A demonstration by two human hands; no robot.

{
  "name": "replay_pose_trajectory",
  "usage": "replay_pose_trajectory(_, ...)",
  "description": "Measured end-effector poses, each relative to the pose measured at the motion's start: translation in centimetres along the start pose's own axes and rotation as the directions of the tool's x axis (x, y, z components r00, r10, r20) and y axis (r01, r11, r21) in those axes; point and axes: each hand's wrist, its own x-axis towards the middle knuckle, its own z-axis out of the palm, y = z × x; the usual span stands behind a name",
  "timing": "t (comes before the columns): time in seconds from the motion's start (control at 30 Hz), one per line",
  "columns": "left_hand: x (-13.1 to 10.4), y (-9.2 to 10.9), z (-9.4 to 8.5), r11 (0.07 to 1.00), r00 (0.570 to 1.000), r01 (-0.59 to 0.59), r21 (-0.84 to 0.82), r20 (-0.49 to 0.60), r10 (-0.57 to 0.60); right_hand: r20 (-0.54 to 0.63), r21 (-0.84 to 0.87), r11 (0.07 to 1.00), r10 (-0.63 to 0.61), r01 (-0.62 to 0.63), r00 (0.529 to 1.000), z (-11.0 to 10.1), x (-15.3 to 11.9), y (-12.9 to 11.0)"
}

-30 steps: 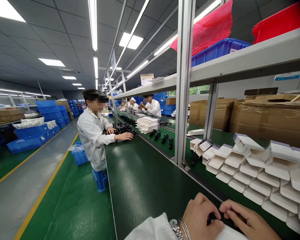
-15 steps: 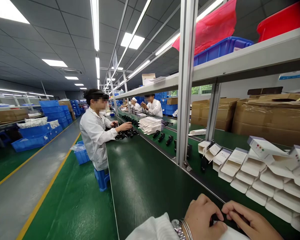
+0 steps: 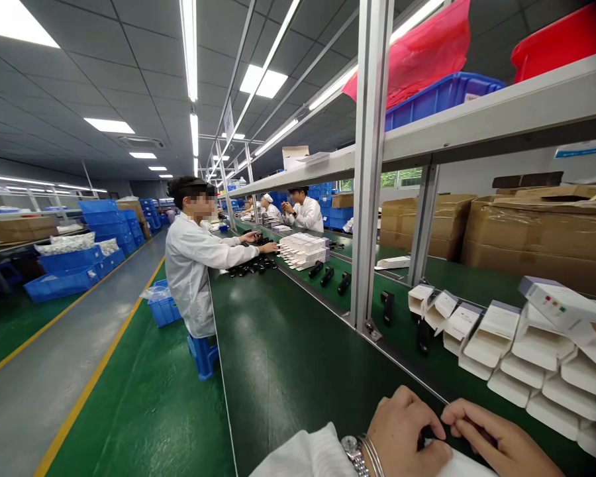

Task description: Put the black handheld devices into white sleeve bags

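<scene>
At the bottom edge, my left hand (image 3: 408, 434), with a watch and bangles at the wrist, has its fingers curled over something dark and the edge of a white item (image 3: 461, 464). Close on its right, my right hand (image 3: 496, 434) has bent fingers, and a dark bit shows under them; what it holds is mostly hidden. Beyond my hands on the green belt lie stacked open white boxes (image 3: 546, 351). A black device (image 3: 387, 307) stands beside them, and several more black devices (image 3: 328, 275) are spaced out farther along.
A metal post (image 3: 370, 165) rises from the belt's edge and supports a shelf (image 3: 496, 119) with blue and red bins. A person in white (image 3: 191, 258) sits at the left side of the bench (image 3: 263, 358), near another stack of white boxes (image 3: 302, 250). Cartons (image 3: 536, 232) stand at the right.
The boxes and black devices on the belt have shifted toward the right and nearer. The seated person's arms have reached farther forward, one hand now at the box stack. My hands have hardly moved.
</scene>
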Motion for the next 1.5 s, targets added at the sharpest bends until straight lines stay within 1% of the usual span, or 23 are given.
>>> replay_pose_trajectory(0.13, -0.2, 0.4, -0.4, 1.0, 1.0, -0.01, 0.006, -0.009, 0.01, -0.011, -0.018, 1.0, 0.001, -0.002, 1.0, -0.1, -0.1, -1.3)
replay_pose_trajectory(0.27, -0.2, 0.9, -0.9, 1.0, 1.0, -0.014, 0.011, -0.006, 0.014, -0.071, -0.054, 0.998, -0.023, 0.02, 0.997, -0.5, -0.3, -3.5)
replay_pose_trajectory(0.37, 0.1, 1.3, -1.0, 1.0, 1.0, -0.02, 0.015, 0.001, 0.02, -0.106, -0.066, 0.998, -0.031, 0.025, 0.994, -0.9, -0.3, -4.5)
replay_pose_trajectory(0.47, 0.4, 1.6, -1.1, 1.0, 0.999, -0.023, 0.017, 0.022, 0.023, -0.118, -0.075, 0.997, -0.032, 0.024, 0.992, -1.3, -0.3, -4.8)
replay_pose_trajectory(0.53, 0.6, 1.8, -1.2, 0.999, 1.0, -0.008, 0.046, 0.016, 0.008, -0.123, -0.075, 0.997, -0.041, 0.032, 0.992, -1.4, -0.3, -4.7)
replay_pose_trajectory(0.63, 0.8, 1.9, -1.5, 0.988, 0.999, 0.034, 0.151, 0.004, -0.035, -0.133, -0.056, 0.997, -0.052, 0.044, 0.99, -1.4, -0.4, -4.5)
replay_pose_trajectory(0.7, 0.9, 2.0, -1.5, 0.975, 0.998, 0.037, 0.219, 0.032, -0.045, -0.142, -0.037, 0.998, -0.053, 0.048, 0.988, -1.5, -0.5, -4.4)
replay_pose_trajectory(0.77, 1.0, 2.1, -1.5, 0.97, 0.997, 0.019, 0.244, 0.068, -0.036, -0.17, -0.075, 0.995, -0.08, 0.068, 0.982, -2.0, -0.6, -4.5)
replay_pose_trajectory(0.8, 1.0, 2.2, -1.4, 0.971, 0.996, 0.008, 0.239, 0.082, -0.028, -0.196, -0.136, 0.988, -0.099, 0.073, 0.976, -2.4, -0.5, -4.5)
replay_pose_trajectory(0.83, 1.0, 2.3, -1.4, 0.974, 0.996, -0.003, 0.227, 0.092, -0.018, -0.225, -0.23, 0.972, -0.107, 0.054, 0.968, -2.9, -0.3, -4.6)
replay_pose_trajectory(0.87, 1.0, 2.4, -1.3, 0.977, 0.995, -0.015, 0.212, 0.099, -0.006, -0.257, -0.339, 0.941, -0.1, 0.008, 0.961, -3.5, 0.0, -4.7)
replay_pose_trajectory(0.93, 1.0, 2.5, -1.1, 0.981, 0.994, -0.049, 0.19, 0.103, 0.03, -0.328, -0.511, 0.849, -0.045, -0.137, 0.944, -4.6, 1.0, -4.8)
replay_pose_trajectory(1.0, 1.0, 2.6, -0.9, 0.978, 0.993, -0.089, 0.19, 0.098, 0.071, -0.398, -0.571, 0.775, 0.026, -0.27, 0.917, -5.6, 2.5, -4.5)
replay_pose_trajectory(1.03, 1.0, 2.5, -0.9, 0.975, 0.991, -0.105, 0.196, 0.096, 0.088, -0.427, -0.571, 0.758, 0.052, -0.314, 0.903, -5.8, 3.3, -4.2)
replay_pose_trajectory(1.17, 1.1, 2.2, -0.7, 0.964, 0.99, -0.13, 0.232, 0.081, 0.114, -0.507, -0.505, 0.745, 0.153, -0.436, 0.849, -6.1, 5.6, -2.4)
replay_pose_trajectory(1.27, 1.2, 2.1, -0.6, 0.961, 0.99, -0.137, 0.24, 0.075, 0.122, -0.515, -0.405, 0.778, 0.239, -0.479, 0.823, -6.7, 5.6, -0.9)
replay_pose_trajectory(1.33, 1.2, 2.1, -0.7, 0.966, 0.987, -0.15, 0.213, 0.081, 0.135, -0.491, -0.311, 0.819, 0.297, -0.483, 0.819, -7.4, 4.6, -0.3)
replay_pose_trajectory(1.4, 1.1, 2.2, -0.7, 0.973, 0.987, -0.154, 0.174, 0.067, 0.144, -0.449, -0.193, 0.862, 0.347, -0.469, 0.823, -8.1, 2.9, -0.3)
replay_pose_trajectory(1.47, 1.1, 2.4, -0.8, 0.976, 0.987, -0.159, 0.147, 0.046, 0.154, -0.406, -0.074, 0.9, 0.367, -0.43, 0.837, -8.3, 0.9, -1.0)
replay_pose_trajectory(1.5, 1.0, 2.5, -0.9, 0.975, 0.985, -0.17, 0.143, 0.04, 0.165, -0.386, 0.034, 0.923, 0.365, -0.382, 0.847, -8.2, 0.0, -1.7)
